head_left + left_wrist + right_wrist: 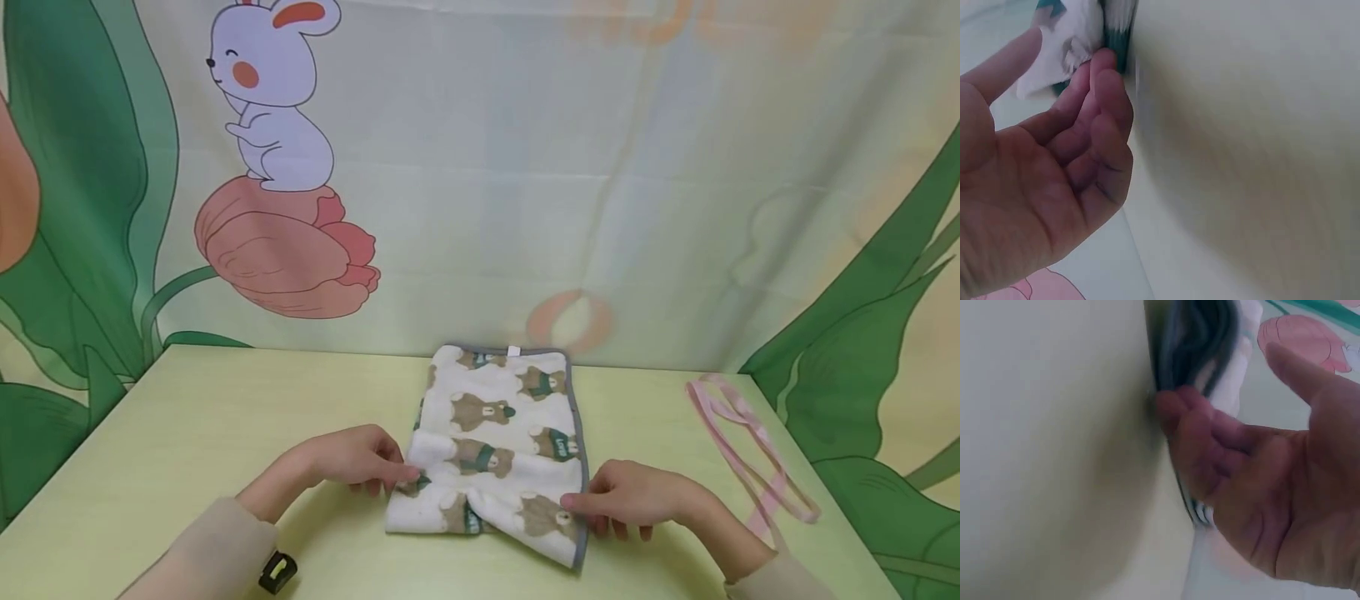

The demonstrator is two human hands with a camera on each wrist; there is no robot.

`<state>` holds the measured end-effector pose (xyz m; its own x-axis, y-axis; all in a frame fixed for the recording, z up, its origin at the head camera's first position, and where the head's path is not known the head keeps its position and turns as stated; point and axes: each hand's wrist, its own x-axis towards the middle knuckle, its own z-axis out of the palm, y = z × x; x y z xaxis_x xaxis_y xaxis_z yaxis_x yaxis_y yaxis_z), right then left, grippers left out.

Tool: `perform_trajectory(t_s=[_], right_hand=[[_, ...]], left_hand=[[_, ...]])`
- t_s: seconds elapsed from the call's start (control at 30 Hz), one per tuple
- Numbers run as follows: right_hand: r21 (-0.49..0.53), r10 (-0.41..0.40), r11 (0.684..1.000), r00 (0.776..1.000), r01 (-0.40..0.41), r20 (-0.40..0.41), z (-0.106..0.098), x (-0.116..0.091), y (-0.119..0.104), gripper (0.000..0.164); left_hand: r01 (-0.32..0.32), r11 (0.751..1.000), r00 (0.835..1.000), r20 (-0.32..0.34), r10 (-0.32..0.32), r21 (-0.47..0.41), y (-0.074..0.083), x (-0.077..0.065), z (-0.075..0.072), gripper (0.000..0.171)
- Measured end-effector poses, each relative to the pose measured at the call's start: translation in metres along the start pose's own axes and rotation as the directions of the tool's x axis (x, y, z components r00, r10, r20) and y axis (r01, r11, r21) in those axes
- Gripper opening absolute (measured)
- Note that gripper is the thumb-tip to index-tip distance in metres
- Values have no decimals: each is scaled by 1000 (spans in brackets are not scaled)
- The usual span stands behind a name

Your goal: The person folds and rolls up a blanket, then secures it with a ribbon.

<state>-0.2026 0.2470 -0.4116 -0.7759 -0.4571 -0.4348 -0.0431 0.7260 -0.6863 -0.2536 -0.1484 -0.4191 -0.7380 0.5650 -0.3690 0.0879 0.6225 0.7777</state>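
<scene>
Straight ahead at 12 o'clock, on the table (247, 379), here's the bear-print cloth (491, 429): near edge rucked, soft, light and floppy I'd say, hardly fragile, best held by its 2 near corners, layers together. The left hand (352, 458) is at its 9 o'clock, the right hand (641, 493) at 4, thumbs over fabric; whether they're gripping, I can't tell. Fingertips (1174, 405) blur up close, inner layers are hidden, and the far white tag (513, 351) is unreadable.
</scene>
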Motion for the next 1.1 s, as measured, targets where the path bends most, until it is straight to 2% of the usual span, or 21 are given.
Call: perform_trajectory(t_s=[0.2,0.37,0.53,0.67,0.77,0.87,0.97,1.03,1.1], right_hand=[[152,-80,984,994,91,-77,19,1,4,38],[234,-65,967,985,102,-159,31,4,7,27],[289,-29,952,969,102,-245,38,3,7,32],[403,-23,905,962,135,-270,42,4,7,41],[489,-27,857,963,160,-268,43,4,6,45],[524,-19,832,955,180,-297,44,3,6,49],[556,23,806,927,204,-374,42,2,5,53],[577,64,785,896,226,-439,40,1,3,54],[580,101,778,862,242,-496,39,0,1,55]], left_hand=[[-62,997,998,0,62,-39,1,-6,7,28],[-99,992,995,-27,97,-82,0,-7,16,24],[-141,979,990,-51,135,-147,3,-7,26,18],[-137,979,989,-79,127,-150,6,-10,30,20],[-125,981,988,-104,111,-149,7,-13,31,24],[-112,979,989,-110,95,-169,7,-18,31,25],[-106,975,991,-100,87,-195,5,-23,30,25],[-107,971,992,-94,88,-212,4,-25,29,25],[-108,967,992,-88,90,-230,3,-27,27,25]])
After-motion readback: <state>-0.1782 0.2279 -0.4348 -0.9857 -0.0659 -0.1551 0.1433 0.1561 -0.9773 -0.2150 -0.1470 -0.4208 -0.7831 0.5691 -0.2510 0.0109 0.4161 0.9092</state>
